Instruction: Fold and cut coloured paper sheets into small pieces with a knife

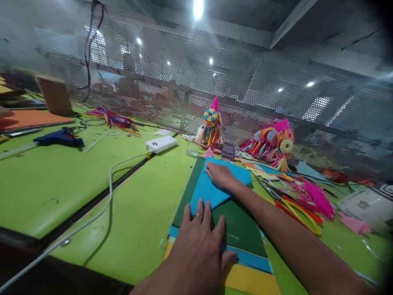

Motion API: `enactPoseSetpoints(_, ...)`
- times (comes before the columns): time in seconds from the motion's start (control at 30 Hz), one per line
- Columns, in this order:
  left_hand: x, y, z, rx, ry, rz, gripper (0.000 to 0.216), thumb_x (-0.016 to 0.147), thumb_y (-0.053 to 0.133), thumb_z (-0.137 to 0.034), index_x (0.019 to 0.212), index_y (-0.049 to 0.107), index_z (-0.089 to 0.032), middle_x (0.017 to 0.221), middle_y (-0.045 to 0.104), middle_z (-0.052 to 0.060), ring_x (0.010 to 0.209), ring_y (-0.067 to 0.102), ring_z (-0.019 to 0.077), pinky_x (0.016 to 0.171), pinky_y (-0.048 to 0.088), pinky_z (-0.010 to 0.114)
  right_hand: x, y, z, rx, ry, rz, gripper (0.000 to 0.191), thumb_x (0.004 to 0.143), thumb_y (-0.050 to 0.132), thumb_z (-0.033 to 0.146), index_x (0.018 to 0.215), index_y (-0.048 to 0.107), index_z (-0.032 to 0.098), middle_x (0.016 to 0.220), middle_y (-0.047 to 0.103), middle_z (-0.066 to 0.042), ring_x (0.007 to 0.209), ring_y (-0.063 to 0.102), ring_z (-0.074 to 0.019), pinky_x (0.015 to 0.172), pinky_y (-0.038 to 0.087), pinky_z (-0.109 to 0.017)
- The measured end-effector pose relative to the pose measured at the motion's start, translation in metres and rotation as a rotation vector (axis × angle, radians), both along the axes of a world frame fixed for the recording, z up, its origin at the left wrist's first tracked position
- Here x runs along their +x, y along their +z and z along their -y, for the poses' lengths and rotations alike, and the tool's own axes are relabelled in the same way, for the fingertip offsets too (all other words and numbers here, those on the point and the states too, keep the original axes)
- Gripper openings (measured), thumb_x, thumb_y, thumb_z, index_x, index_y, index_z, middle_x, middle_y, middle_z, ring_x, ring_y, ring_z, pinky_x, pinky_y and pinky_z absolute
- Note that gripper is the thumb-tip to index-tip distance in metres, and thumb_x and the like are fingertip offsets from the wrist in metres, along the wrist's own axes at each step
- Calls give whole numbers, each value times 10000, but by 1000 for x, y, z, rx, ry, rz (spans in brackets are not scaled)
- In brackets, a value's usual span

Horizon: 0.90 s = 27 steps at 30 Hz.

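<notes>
A folded sheet of bright blue paper (211, 192) lies on a dark green sheet (242, 229), which tops a stack of coloured paper. My left hand (199, 237) rests flat at the near corner of the blue paper, fingers spread, with a ring on one finger. Further up, my right hand (218, 175) presses on the blue paper near its far left edge, its fingers curled in and bunched together. Yellow and light blue sheets stick out below the green one.
Scissors (291, 209) with red and yellow handles lie right of the stack among paper scraps. Tasselled paper ornaments (211, 119) stand behind. To the left are a white power bank (161, 144) with a cable, a blue glue gun (59, 137) and coloured strips (113, 119).
</notes>
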<state>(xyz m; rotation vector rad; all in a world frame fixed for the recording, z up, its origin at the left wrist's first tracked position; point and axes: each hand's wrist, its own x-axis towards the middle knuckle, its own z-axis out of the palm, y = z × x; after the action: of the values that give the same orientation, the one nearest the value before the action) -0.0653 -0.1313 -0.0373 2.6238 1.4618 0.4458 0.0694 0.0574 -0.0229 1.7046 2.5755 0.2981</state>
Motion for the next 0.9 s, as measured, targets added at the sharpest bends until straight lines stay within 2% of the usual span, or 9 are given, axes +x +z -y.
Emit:
enactPoseSetpoints(0.17,0,1,1,-19,-21,6,679,927,409,-654,1417,531,-200,1488,432,257,1430,288,448,1117,244,701,2,1,1,-1,11,-1,252,1041,362,371,1146,512,199,1106,699,-95,950,664,-236,667,370,-290)
enactPoseSetpoints(0.33,0,1,1,21,-15,6,673,929,396,-657,1394,552,-196,1460,466,262,1406,330,469,1093,193,760,2,1,3,1,2,-1,256,1043,357,375,1147,512,201,1110,698,-93,933,663,-235,653,346,-291)
enactPoseSetpoints(0.63,3,2,0,-16,-42,25,664,923,473,-603,1396,549,-143,1491,421,265,1418,298,467,1109,309,670,2,3,3,-14,-6,-2,258,1043,364,371,1153,520,199,1110,697,-99,932,658,-225,660,334,-292)
enactPoseSetpoints(0.9,3,2,2,-13,-49,14,657,942,441,-582,1404,542,-126,1491,403,284,1424,282,455,1133,281,648,2,2,3,-4,-13,-6,262,1043,362,378,1150,522,202,1106,701,-88,913,659,-228,637,312,-292)
